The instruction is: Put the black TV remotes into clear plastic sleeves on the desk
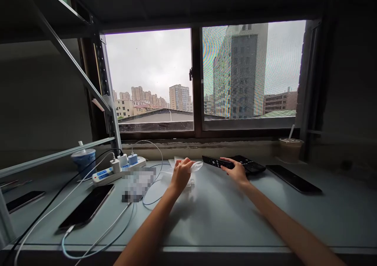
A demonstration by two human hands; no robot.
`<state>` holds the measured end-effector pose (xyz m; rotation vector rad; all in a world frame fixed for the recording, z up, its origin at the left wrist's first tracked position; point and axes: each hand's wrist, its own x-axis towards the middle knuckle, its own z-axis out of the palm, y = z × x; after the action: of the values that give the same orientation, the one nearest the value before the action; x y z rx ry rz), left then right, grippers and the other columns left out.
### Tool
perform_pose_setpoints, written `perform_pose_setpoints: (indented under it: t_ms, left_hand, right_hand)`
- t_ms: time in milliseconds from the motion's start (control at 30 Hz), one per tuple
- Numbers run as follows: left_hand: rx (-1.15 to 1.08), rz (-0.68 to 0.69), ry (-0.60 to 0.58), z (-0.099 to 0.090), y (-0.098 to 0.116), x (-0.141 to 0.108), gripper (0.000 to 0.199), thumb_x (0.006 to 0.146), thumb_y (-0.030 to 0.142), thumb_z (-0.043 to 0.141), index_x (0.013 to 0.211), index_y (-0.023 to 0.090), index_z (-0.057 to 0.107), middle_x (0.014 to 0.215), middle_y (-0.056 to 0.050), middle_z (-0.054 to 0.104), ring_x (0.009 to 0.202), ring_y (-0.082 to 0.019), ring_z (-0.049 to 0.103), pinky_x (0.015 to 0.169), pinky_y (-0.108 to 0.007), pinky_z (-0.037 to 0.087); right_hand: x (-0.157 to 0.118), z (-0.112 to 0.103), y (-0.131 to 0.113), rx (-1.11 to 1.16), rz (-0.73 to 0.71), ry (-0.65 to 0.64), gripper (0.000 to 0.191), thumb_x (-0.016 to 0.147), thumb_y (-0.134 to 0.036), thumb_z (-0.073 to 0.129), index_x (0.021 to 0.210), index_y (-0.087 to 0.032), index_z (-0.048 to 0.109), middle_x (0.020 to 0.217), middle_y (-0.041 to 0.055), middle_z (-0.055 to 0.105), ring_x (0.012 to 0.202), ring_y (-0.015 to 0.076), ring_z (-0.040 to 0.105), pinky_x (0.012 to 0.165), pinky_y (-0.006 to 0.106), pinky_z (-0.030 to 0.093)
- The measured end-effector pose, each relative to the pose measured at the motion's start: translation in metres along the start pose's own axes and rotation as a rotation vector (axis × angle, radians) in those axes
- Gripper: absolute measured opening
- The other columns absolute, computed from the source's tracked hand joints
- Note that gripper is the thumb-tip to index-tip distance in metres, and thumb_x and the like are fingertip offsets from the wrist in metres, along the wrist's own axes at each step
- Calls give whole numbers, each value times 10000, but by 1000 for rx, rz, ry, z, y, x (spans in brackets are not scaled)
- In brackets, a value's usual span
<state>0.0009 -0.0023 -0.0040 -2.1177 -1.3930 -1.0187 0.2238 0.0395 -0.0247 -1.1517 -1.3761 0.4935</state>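
Right hand (237, 173) grips a remote control (212, 161), likely light and stiff, suitably near one end; left hand (180, 174) pinches clear plastic (196, 166).

- Lower centre: the widest passage is bare desk (219, 226) between the 2 forearms (150, 230).
- Centre: a narrow gap parts the clear plastic (196, 166) in the left hand (181, 173) from the remote (217, 162) in the right hand (236, 172).
- Lower left: phone (86, 207), cables (84, 257) and power strip (106, 176) crowd the way.
- Right: a flat black device (294, 178) and lidded cup (290, 149) obstruct; room lies below them.
- Top: a shelf (206, 4) caps upward reach.
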Motion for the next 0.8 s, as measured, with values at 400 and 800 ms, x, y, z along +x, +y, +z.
perform_pose_setpoints:
  t_ms: [400,800]
  left_hand:
    - [424,56,422,-12,-5,2,440,814,57,439,1147,327,536,962,-29,580,862,-173,509,747,-323,296]
    - [14,-150,-67,2,1,1,275,783,54,415,761,211,640,860,-25,601,804,-158,542,832,-340,311]
  right_hand:
    - [1,-2,-3,9,20,59,366,571,-263,638,931,-248,703,599,-32,613,448,99,466,501,236,376]
    - [-4,-4,-21,177,-315,52,304,677,-350,610,933,-204,683,1022,60,643,797,197,592,473,243,458]
